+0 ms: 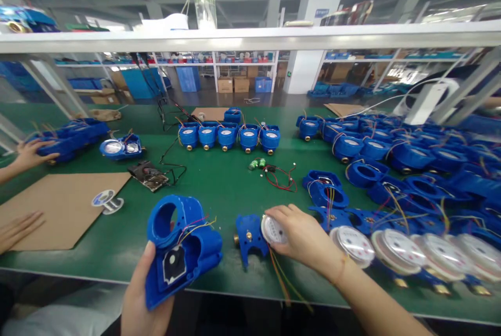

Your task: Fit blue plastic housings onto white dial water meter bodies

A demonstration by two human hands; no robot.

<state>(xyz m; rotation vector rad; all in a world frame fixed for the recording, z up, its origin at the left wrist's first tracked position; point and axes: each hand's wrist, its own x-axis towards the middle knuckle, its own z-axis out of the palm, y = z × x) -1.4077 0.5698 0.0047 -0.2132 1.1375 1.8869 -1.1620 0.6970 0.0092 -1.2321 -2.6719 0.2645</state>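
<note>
— What has the person got there?

— The left hand (143, 299) is wrapped around a blue housing (182, 247), lifted off the near edge of the green bench (219, 184), with thin coloured wires trailing from its top. The right hand (303, 237) has its grip closed on a round white dial (273, 230), which sits against a small blue meter body (248, 237) standing on the bench just beside it.

— How would you handle it well?

— I'd say keep the dial square to the body and hold it by the rim, so fingers stay off the face. The loose wires (284, 278) hang over the bench edge under that wrist; I'd keep them from getting pinched. The housing looks steady enough in a full-hand hold.

— How many of each?

— One housing in hand, one dial under the fingers. Five finished meters stand in a row (229, 136) at the middle of the bench, a sixth behind them. Four dial-faced units (395, 250) lie along the near right edge. The heap of blue parts (422, 153) on the right is too crowded to count. On the left, someone else's two hands (29, 153), one cardboard sheet (58, 208) and one small spool (106, 200).
</note>
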